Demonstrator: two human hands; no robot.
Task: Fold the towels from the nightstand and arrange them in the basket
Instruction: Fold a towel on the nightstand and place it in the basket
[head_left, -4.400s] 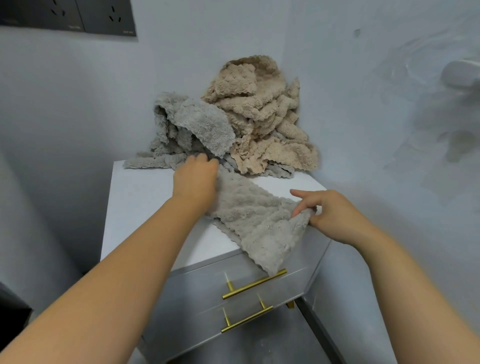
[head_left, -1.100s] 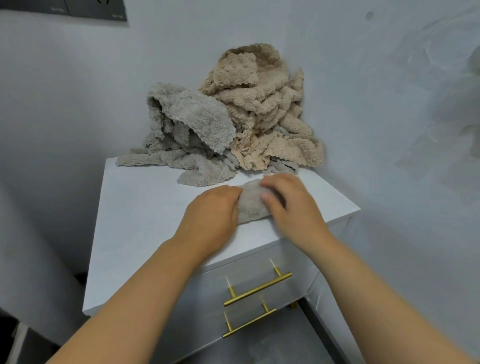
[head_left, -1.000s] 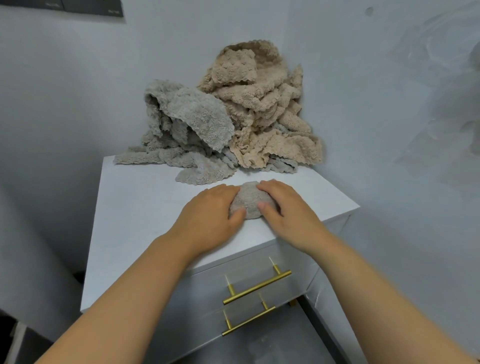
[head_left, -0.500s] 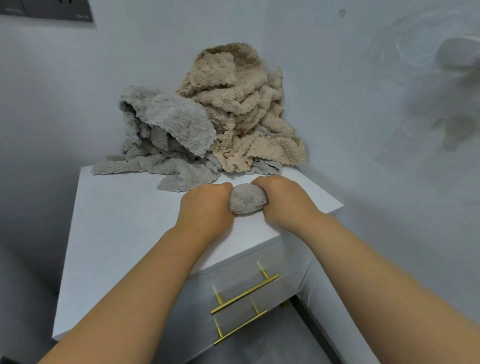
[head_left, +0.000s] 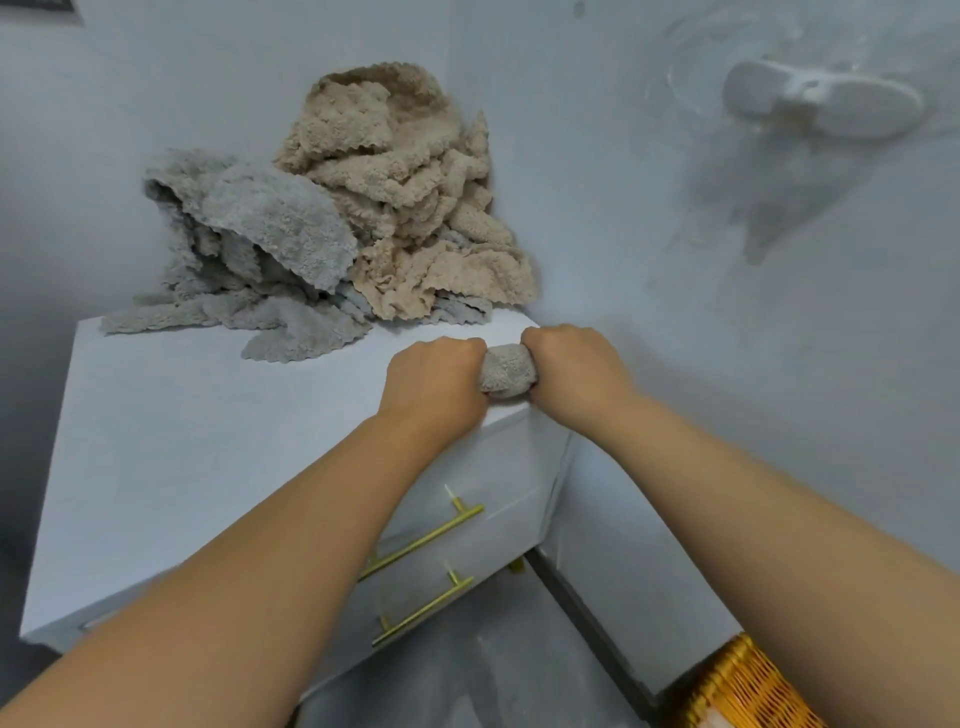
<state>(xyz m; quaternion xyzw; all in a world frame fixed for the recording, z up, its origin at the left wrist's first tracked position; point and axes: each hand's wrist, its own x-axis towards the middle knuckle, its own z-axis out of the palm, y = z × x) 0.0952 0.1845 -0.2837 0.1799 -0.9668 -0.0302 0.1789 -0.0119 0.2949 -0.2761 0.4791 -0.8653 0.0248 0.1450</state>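
The rear of the tabletop (head_left: 182, 441) is taken up by two crumpled heaps: the grey towels (head_left: 249, 249) at the back left and the beige towels (head_left: 405, 208) piled higher in the corner, against both walls. Open surface is offered across the front and left. The front right corner is occupied by the left hand (head_left: 434, 387) and right hand (head_left: 574, 371), curled around a rolled towel (head_left: 506, 371). Passage to the right is bounded by the side wall, where a white fixture (head_left: 821, 104) projects high up. Below, brass drawer handles (head_left: 421, 540) stick out, and a wicker basket (head_left: 743, 691) is partly covered by the right forearm.
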